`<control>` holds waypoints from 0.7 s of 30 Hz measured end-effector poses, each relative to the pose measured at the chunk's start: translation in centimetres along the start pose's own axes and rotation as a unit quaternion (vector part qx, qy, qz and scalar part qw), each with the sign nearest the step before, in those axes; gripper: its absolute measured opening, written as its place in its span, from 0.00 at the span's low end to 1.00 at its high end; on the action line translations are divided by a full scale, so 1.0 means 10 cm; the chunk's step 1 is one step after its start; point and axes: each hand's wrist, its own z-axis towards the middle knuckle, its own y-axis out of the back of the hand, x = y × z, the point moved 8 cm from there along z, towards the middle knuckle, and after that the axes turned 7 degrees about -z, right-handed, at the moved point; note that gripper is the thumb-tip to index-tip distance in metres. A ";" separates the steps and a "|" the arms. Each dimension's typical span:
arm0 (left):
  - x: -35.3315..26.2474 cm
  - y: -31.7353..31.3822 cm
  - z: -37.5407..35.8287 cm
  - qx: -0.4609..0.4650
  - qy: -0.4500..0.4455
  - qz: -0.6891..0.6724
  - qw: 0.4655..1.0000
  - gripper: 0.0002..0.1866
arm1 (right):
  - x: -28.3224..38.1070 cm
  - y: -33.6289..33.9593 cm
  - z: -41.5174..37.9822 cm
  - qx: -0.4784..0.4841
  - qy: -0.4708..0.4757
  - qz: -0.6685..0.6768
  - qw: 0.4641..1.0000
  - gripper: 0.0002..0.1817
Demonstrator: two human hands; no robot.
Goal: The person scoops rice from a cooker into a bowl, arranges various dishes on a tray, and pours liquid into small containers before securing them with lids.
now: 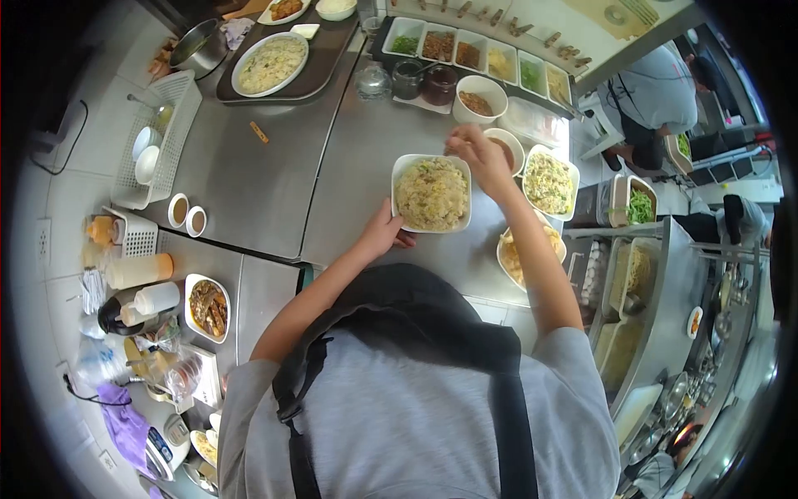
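Observation:
My left hand (384,229) grips the lower left side of a white square bowl (468,218) of fried rice (432,195), its thumb along the rim. Above the bowl's upper right corner is my right hand (478,154), fingers curled together and slightly blurred. Whatever its fingertips hold, if anything, is too small to make out. Just beyond that hand stand a white bowl of brown minced topping (475,103) and a small bowl of brownish sauce (505,150). A second bowl of fried rice (549,183) is to the right, partly beside my forearm.
A topping rack (486,62) with several white tubs runs along the back. At the back left, a brown tray (328,58) carries a plate of rice (270,64). Sauce cups (178,209), bottles (141,270) and a meat dish (207,308) are left. Co-workers (652,87) stand right.

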 end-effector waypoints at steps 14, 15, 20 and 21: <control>-0.69 1.03 -0.22 -0.231 -0.184 0.338 0.894 0.19 | -0.18 -0.19 -0.21 0.049 -0.045 -0.111 0.992 0.41; -1.07 1.19 -0.35 -0.292 -0.213 0.446 0.818 0.19 | -0.17 -0.11 -0.39 0.031 -0.031 -0.142 0.989 0.41; -1.91 2.31 -0.17 -0.434 -0.183 0.697 0.541 0.20 | -0.34 -0.36 -1.42 0.009 -0.208 -0.014 0.978 0.44; -1.92 2.48 -0.08 -0.410 -0.158 0.742 0.505 0.20 | -0.56 -0.56 -1.59 0.029 -0.282 0.152 0.947 0.44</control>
